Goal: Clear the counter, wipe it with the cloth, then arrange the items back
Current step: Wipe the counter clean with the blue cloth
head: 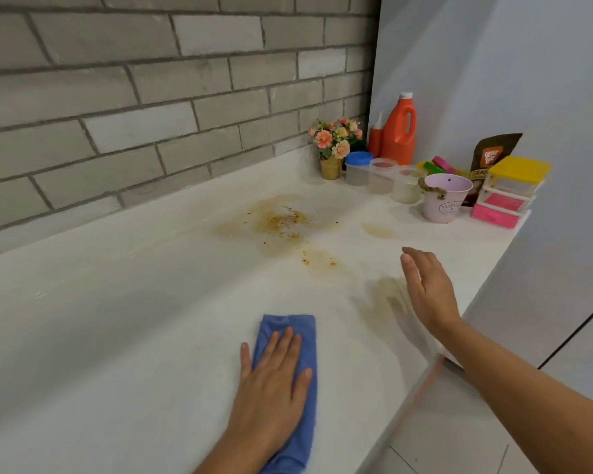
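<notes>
Pressing down on a folded blue cloth, the left hand lies flat with its fingers straight and a little apart, gripping nothing. The cloth sits on the near part of the white worktop, close to the front edge. The right hand is held over the worktop to the right of the cloth, turned on edge, its fingers straight, close together and holding nothing. Beyond both hands a brownish stain with dark specks spreads over the middle of the worktop, with fainter smears nearer the right hand. Gathered in the far right corner are a small pot of flowers, an orange bottle, a blue-lidded tub, two clear tubs, a pink bucket, a brown pouch and a stack of boxes with a yellow lid.
</notes>
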Tool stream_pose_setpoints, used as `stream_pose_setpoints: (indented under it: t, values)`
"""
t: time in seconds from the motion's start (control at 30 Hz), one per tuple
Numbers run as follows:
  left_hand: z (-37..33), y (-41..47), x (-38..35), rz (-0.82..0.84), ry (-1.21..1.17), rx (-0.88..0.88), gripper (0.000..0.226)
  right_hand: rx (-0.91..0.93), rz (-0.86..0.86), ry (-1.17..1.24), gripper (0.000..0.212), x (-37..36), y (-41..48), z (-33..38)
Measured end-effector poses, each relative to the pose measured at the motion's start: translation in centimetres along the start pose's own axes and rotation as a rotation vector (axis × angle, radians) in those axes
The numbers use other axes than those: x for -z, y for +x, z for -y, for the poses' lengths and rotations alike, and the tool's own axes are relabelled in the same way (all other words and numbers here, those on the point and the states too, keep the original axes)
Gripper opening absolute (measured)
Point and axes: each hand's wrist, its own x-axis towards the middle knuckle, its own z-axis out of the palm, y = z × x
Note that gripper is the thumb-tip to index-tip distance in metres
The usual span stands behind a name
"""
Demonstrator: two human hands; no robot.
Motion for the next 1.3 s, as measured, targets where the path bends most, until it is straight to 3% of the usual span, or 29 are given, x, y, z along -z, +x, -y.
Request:
stream_pose_setpoints:
  t: [0.03, 0.13, 0.2, 0.3, 0.4, 0.5, 0.63, 0.7, 0.8, 0.93, 1.03, 1.13, 1.23, 1.3]
  values:
    - [0.9, 1.0, 0.3, -0.025, -0.004, 0.057, 0.096, -0.028, -0.004, -0.010, 0.061, 0.5, 0.2, -1.0]
    - [2.4, 4.8, 1.5, -0.045, -0.036, 0.324, 0.063, -0.171, 0.059, -0.043, 0.056, 1.5, 0.5, -4.1]
    - [1.7, 6.9, 2.2, -0.084, -0.036, 0.466, 0.058, -0.249, 0.115, -0.050, 0.061, 1.3, 0.3, -5.1]
    - [-1.7, 8.5, 1.7, -0.080, -0.019, 0.579, 0.060, -0.221, 0.089, -0.083, 0.065, 0.4, -0.1, -5.6]
    - [-7.6, 9.3, 0.7, -0.100, -0.025, 0.475, 0.063, -0.205, 0.051, -0.101, 0.067, -0.1, -0.1, -5.7]
    - [-13.7, 10.3, -0.2, -0.084, -0.042, 0.265, 0.062, -0.191, 0.038, -0.089, 0.066, -0.1, 0.0, -6.0]
    - [-15.8, 7.4, -0.7, -0.022, -0.075, 0.006, 0.060, -0.157, 0.047, -0.127, 0.066, 0.0, 0.0, -5.9]
    - [-13.7, 4.8, -1.0, -0.039, -0.087, -0.001, 0.060, -0.135, 0.060, -0.158, 0.066, 0.1, 0.0, -5.9]
    - [-9.6, 2.9, -0.3, -0.066, -0.082, 0.172, 0.061, -0.114, 0.083, -0.180, 0.066, 0.1, 0.0, -6.0]
    - [-6.4, 5.3, 0.3, -0.079, -0.043, 0.407, 0.061, -0.116, 0.084, -0.155, 0.065, 0.3, -0.1, -5.8]
    - [-7.8, 8.8, 0.3, -0.079, -0.018, 0.484, 0.061, -0.132, 0.074, -0.070, 0.064, 0.3, -0.1, -5.9]
    - [-12.6, 11.7, -0.2, -0.059, -0.023, 0.374, 0.062, -0.153, 0.048, 0.023, 0.059, 0.4, 0.0, -6.0]
    - [-17.0, 11.6, -0.9, -0.048, -0.060, 0.139, 0.065, -0.163, 0.040, 0.139, 0.055, 0.8, 0.4, -5.9]
    - [-17.6, 9.9, -1.1, -0.032, -0.083, -0.014, 0.080, -0.216, 0.069, 0.261, 0.051, 1.4, 1.2, -5.8]
